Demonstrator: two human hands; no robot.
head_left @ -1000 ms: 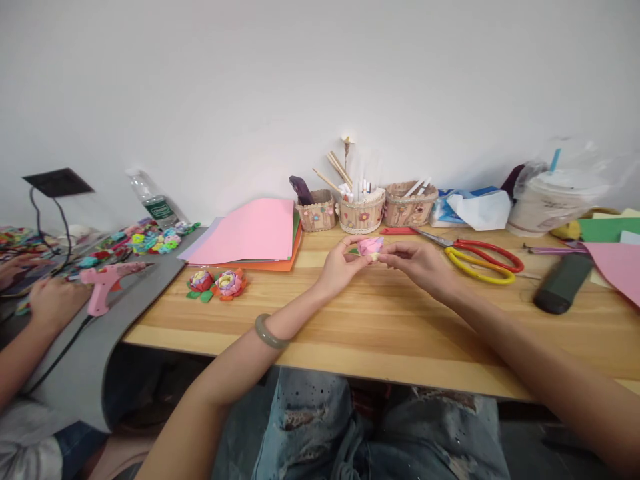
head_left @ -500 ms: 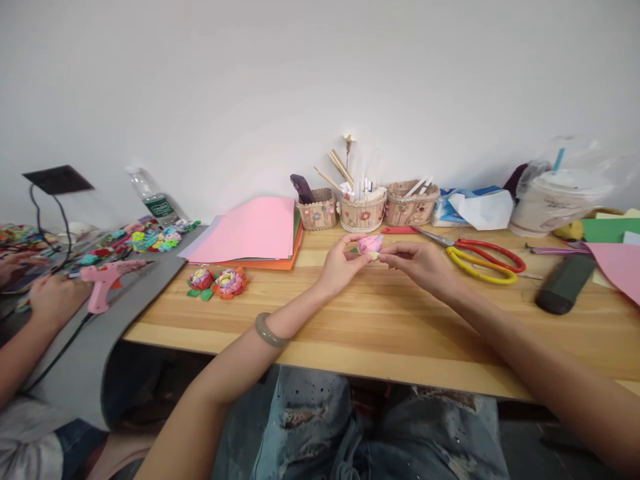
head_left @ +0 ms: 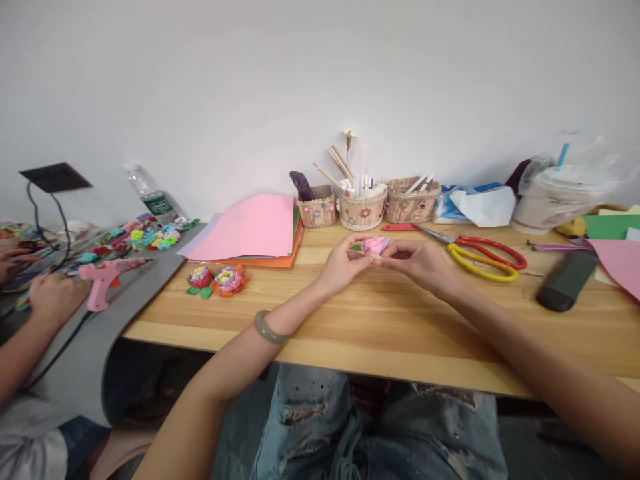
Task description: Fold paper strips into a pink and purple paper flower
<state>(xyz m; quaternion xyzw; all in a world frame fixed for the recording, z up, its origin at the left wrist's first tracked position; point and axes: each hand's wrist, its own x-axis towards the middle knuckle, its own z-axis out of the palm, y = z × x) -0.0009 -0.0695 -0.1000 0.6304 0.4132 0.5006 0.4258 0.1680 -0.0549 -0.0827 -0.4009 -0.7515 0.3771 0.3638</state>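
Above the middle of the wooden table [head_left: 340,340], a small pink and lilac paper flower [head_left: 375,245] is held between my two hands. My left hand [head_left: 345,262] pinches it from the left, with a bit of green showing by the fingers. From the right, the closed fingertips of my right hand [head_left: 413,261] grip its lower side. Two finished-looking paper flowers, one red-pink [head_left: 201,277] and one orange and lilac [head_left: 230,280], lie on the table left of my hands, with green leaves beside them.
Colored paper sheets [head_left: 245,230] lie behind the flowers. Decorated pots [head_left: 363,210] line the wall. Yellow-and-red-handled scissors [head_left: 483,260], a dark green cylindrical object [head_left: 567,281] and a lidded drink cup [head_left: 560,197] are rightward. At left, another person's hand [head_left: 55,297] is near a pink glue gun [head_left: 103,280].
The paper flower has turned a little between my fingers and shows more of its pink side. Both hands stay in nearly the same place.
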